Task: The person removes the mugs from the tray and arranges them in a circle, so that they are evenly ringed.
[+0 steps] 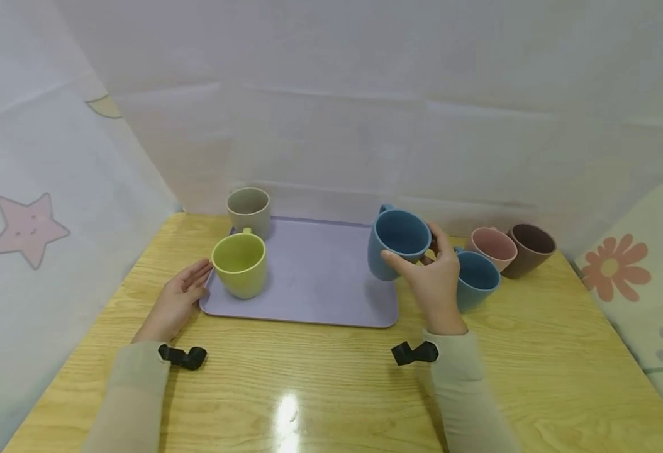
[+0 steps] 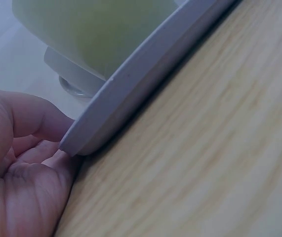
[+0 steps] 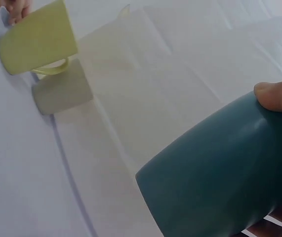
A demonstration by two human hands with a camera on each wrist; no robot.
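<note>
My right hand (image 1: 436,286) grips a blue mug (image 1: 385,251) above the right end of the lilac tray (image 1: 326,277), thumb on the near side. The mug is tilted, its handle on the far side. In the right wrist view the blue mug (image 3: 220,168) hangs close to the camera. My left hand (image 1: 175,302) lies at the tray's left edge, fingers extended beside a yellow-green mug (image 1: 243,277). Fingers of the left hand (image 2: 27,148) touch the tray rim (image 2: 116,106) in the left wrist view. Behind the yellow-green mug stands a grey mug (image 1: 252,220) at the tray's back left corner.
Right of the tray, a second blue mug (image 1: 470,292), a pink mug (image 1: 504,261) and a dark brown mug (image 1: 521,267) stand close together on the wooden table (image 1: 331,384). A white cloth backdrop (image 1: 331,126) rises behind the table, with printed cloth sides.
</note>
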